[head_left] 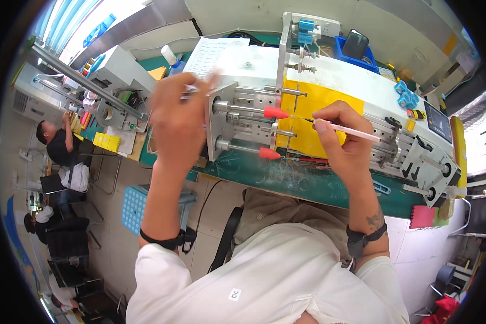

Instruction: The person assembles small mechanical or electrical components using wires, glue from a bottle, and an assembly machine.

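My right hand (344,137) is closed in a pinch around a slim pale-pink stick (356,131) with a thin dark tip, like a fine brush. That tip points left, close to a red-tipped rod (276,112) on a metal bench machine (243,116). My left hand (179,116) is smeared by motion beside the machine's left end plate (215,125); whether it holds anything cannot be made out. A second red tip (269,154) sits on a lower rod. A yellow sheet (321,97) lies on the machine behind my right hand.
Thread spools (306,33) stand on an upright post at the back. A blue tray (355,56) holds a dark phone-like object. At the right are a control screen (438,123) and blue clips (406,96). A bottle (171,60) stands back left. Another person (62,137) sits far left.
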`<state>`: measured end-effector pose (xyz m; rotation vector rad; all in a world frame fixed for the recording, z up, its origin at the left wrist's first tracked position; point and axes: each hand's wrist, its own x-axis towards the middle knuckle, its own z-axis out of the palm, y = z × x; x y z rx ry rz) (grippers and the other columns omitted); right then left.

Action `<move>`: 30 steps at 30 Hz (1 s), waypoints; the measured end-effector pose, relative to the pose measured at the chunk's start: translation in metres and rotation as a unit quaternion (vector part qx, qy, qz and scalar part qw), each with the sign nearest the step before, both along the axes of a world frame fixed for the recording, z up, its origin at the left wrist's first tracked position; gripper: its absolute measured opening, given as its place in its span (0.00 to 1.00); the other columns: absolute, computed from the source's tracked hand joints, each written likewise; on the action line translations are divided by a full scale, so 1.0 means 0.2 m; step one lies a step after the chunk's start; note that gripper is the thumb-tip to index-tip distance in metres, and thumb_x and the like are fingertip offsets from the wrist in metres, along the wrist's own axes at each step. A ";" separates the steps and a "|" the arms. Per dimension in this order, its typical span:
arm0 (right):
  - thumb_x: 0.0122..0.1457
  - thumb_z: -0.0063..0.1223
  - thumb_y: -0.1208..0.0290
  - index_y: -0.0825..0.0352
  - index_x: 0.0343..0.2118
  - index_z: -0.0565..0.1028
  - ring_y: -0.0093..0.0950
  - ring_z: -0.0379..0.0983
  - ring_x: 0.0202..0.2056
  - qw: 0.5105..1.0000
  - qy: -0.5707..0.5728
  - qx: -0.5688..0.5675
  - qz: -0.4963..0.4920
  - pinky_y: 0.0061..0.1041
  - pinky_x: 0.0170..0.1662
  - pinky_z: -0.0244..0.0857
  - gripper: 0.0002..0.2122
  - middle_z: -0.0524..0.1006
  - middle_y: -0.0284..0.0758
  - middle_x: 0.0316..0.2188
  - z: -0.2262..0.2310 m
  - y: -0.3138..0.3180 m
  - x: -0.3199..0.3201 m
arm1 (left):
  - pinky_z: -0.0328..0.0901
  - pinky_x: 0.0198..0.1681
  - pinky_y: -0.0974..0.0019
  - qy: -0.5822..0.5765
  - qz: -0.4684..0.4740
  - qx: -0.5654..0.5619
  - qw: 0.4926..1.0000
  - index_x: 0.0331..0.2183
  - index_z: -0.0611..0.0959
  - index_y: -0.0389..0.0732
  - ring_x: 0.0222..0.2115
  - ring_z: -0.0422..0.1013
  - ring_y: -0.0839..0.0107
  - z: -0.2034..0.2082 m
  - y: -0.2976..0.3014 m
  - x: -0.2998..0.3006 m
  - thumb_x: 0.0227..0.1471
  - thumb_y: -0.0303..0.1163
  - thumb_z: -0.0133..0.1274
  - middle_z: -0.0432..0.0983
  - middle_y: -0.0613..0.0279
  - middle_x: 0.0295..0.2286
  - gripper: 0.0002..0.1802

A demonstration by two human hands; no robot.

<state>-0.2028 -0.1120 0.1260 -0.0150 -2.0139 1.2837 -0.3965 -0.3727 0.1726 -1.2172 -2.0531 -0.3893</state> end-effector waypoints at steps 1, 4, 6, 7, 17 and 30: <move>0.67 0.67 0.77 0.72 0.39 0.84 0.24 0.80 0.33 1.000 0.005 0.030 -0.001 0.24 0.39 0.73 0.04 0.85 0.37 0.33 0.01 -0.01 0.00 | 0.75 0.47 0.51 -0.052 -0.113 -0.044 0.991 0.58 0.92 0.53 0.46 0.81 0.60 0.05 0.06 0.03 0.56 0.20 0.63 0.82 0.62 0.40 0.29; 0.65 0.68 0.78 0.71 0.40 0.84 0.28 0.82 0.33 0.998 0.000 0.055 -0.015 0.27 0.40 0.75 0.04 0.84 0.39 0.33 0.00 -0.03 -0.03 | 0.74 0.37 0.56 -0.066 -0.236 -0.133 0.960 0.55 0.93 0.54 0.36 0.80 0.60 0.11 0.33 0.06 0.48 0.19 0.66 0.79 0.65 0.34 0.32; 0.65 0.68 0.79 0.71 0.40 0.84 0.30 0.82 0.33 0.998 -0.004 0.064 -0.015 0.28 0.40 0.75 0.04 0.84 0.39 0.33 0.00 -0.04 -0.03 | 0.75 0.38 0.54 -0.040 -0.281 -0.236 0.929 0.47 0.93 0.51 0.38 0.82 0.59 0.14 0.44 0.02 0.49 0.23 0.68 0.82 0.65 0.35 0.22; 0.64 0.68 0.79 0.71 0.40 0.84 0.32 0.82 0.33 0.997 -0.009 0.072 -0.017 0.29 0.40 0.75 0.04 0.84 0.40 0.33 0.00 -0.04 -0.03 | 0.75 0.38 0.54 -0.040 -0.281 -0.235 0.930 0.47 0.93 0.51 0.38 0.82 0.59 0.14 0.47 0.00 0.49 0.23 0.68 0.82 0.65 0.35 0.22; 0.63 0.66 0.81 0.71 0.39 0.83 0.34 0.80 0.33 0.998 0.035 0.056 -0.013 0.29 0.40 0.73 0.03 0.82 0.40 0.32 -0.03 -0.04 0.02 | 0.76 0.40 0.53 -0.109 -0.284 -0.191 0.933 0.40 0.91 0.45 0.40 0.82 0.56 0.11 0.47 0.07 0.52 0.20 0.65 0.84 0.61 0.35 0.13; 0.63 0.67 0.79 0.71 0.37 0.83 0.32 0.80 0.30 0.997 -0.076 -0.011 0.016 0.28 0.36 0.72 0.03 0.82 0.39 0.30 -0.15 -0.20 0.20 | 0.73 0.29 0.53 -0.388 -0.055 0.131 0.911 0.44 0.91 0.40 0.25 0.81 0.52 -0.50 0.21 0.74 0.60 0.31 0.69 0.84 0.56 0.27 0.10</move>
